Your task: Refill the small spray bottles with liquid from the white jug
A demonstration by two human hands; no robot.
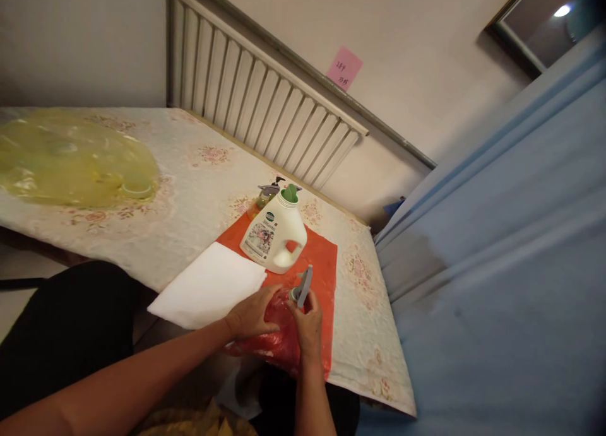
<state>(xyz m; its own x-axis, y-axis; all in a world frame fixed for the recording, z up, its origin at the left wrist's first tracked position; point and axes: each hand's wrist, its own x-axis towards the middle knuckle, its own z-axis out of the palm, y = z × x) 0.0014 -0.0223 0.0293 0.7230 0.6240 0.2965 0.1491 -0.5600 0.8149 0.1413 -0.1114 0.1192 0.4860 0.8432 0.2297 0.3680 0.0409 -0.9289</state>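
At the lower centre of the frame, the left hand (250, 312) curls its fingers around a shiny, red-looking bottle (285, 325), while the right hand (309, 325) grips the grey nozzle (305, 287) at its neck. Just above, a cream jug (273, 233) stands on a red sheet (324, 262), beside a white pad (208, 284).

Surroundings of table (189, 199), flowered cloth fitted.
Yellow bag (71, 155) lying toward left end; radiator (255, 101) behind far edge; pink note (344, 68) on wall (402, 76) above it; blue curtain (492, 253) hanging along right edge.
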